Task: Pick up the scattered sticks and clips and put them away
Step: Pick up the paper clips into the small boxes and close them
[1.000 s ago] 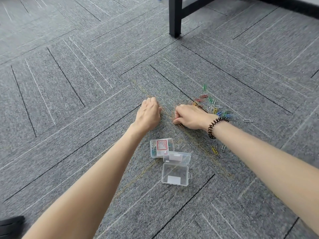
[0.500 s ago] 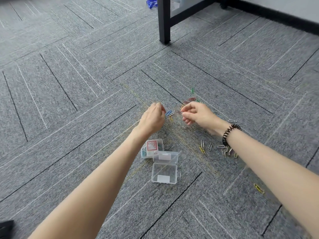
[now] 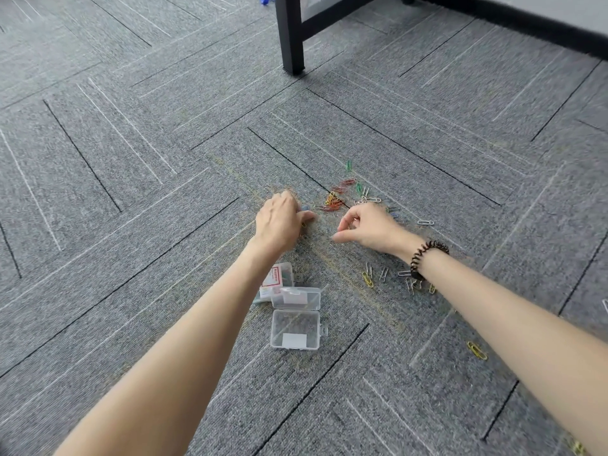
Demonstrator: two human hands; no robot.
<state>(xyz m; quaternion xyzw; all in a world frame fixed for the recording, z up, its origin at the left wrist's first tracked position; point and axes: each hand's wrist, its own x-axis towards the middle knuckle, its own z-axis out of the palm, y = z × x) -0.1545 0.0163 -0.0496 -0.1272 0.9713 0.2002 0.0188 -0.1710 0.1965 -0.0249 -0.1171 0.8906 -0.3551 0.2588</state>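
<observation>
Curling the fingers [image 3: 289,199] of the left hand [image 3: 279,222] onto the carpet [image 3: 131,159] beside a blue clip [image 3: 305,209], grasp impossible to tell. Pinching thumb to forefinger on the right hand [image 3: 371,227], contents impossible to tell. Reaching among coloured clips [image 3: 335,201] scattered just beyond. Straddling an open clear box [image 3: 295,329] just beside a red-labelled box [image 3: 279,279], print unreadable.

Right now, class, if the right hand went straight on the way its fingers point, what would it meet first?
Probably the left hand: the right hand has its fingers pointing across a stretch of grey carpet toward its thumb. Depth is unclear, so it could pass beside it.
</observation>
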